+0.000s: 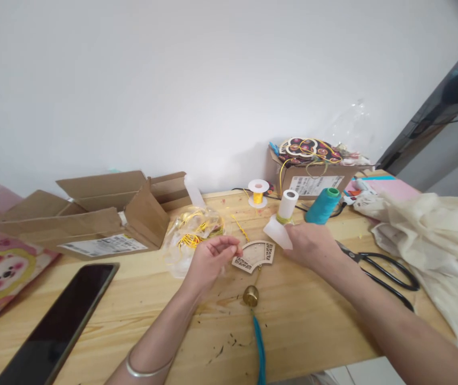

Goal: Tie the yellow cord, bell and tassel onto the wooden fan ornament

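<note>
A fan-shaped wooden pendant (255, 255) with cut-out lattice ends lies on the table. Yellow cord (241, 229) runs up from its top, and below it hang a brass bell (250, 295) and a teal tassel (259, 345). My left hand (216, 258) is closed in a pinch at the pendant's left corner; what sits between the fingertips is too small to make out. To the right, my right hand (307, 243) is closed at a white paper slip (277, 232), its fingers mostly hidden. Just behind stands a white roll (289, 202) with olive cord around it.
A teal thread cone (322, 207) and a yellow thread spool (258, 195) stand behind. Black-handled scissors (389, 270) and cream cloth (433, 246) lie right. Left are a plastic bag of cords (192, 235), an open carton (92, 222) and a phone (58, 321). A filled box (317, 179) stands at the wall.
</note>
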`<state>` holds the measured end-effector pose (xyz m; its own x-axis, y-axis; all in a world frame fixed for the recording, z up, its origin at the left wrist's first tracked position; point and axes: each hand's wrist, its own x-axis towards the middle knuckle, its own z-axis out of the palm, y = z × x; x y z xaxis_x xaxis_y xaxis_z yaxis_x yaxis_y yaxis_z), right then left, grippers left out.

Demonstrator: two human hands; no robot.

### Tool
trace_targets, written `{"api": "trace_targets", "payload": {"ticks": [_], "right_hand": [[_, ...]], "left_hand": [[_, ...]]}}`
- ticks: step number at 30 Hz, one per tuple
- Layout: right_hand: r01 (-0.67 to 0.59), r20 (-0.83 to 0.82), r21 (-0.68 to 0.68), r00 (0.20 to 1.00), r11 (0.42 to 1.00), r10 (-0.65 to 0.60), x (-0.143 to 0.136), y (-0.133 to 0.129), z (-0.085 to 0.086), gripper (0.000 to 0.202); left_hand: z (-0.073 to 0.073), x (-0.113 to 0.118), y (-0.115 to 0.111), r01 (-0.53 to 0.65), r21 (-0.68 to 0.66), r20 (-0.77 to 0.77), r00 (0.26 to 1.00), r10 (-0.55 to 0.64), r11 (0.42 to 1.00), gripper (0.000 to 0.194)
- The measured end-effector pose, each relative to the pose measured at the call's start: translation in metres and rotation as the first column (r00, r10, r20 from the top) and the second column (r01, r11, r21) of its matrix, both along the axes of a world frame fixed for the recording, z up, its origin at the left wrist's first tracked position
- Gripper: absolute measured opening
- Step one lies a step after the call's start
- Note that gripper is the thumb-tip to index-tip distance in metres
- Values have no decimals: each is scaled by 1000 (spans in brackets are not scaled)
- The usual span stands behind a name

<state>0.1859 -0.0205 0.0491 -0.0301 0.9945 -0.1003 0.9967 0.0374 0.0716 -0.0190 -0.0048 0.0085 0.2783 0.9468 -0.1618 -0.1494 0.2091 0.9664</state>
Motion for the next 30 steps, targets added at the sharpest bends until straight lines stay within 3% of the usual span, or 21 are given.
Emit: {"api": "trace_targets", "payload": {"ticks": [5, 9, 11, 13, 15, 17, 20, 24, 30], "right_hand": [[28, 1, -10, 1000, 1000, -28, 0, 2, 2, 25], [-47, -173, 172, 982, 984, 77, -7, -4, 4, 24], [-138, -362, 296, 900, 945, 245, -15, -6, 3, 22], [-222, -506, 388, 760, 895, 408, -24, -6, -3, 21], [-247, -571, 469, 648, 848, 505, -32, -6, -12, 18], [-220, -570, 562, 595, 797, 566, -38, -5, -23, 13], [-169, -514, 671, 595, 722, 618, -40, -4, -36, 11], [-169, -451, 731, 607, 661, 654, -41, -4, -42, 11], [-190, -424, 744, 607, 641, 672, -42, -2, -41, 12]], "left_hand": [[-1, -2, -6, 48, -87, 115, 993, -37, 995, 23], [1, -2, -7, 59, -93, 130, 990, -46, 994, 25], [1, -1, -7, 61, -65, 118, 992, -53, 996, 26], [0, 1, -7, 49, -33, 95, 994, -46, 998, 29], [-1, 4, -7, 23, -18, 60, 998, -21, 1000, 33], [-1, 6, -8, -6, -18, 26, 1000, 7, 1000, 37], [-1, 9, -10, -21, -16, 15, 1000, 21, 1000, 43], [-1, 11, -12, -16, -34, 29, 999, 17, 999, 48], [-1, 11, -12, -31, -73, 32, 999, 33, 997, 45]]}}
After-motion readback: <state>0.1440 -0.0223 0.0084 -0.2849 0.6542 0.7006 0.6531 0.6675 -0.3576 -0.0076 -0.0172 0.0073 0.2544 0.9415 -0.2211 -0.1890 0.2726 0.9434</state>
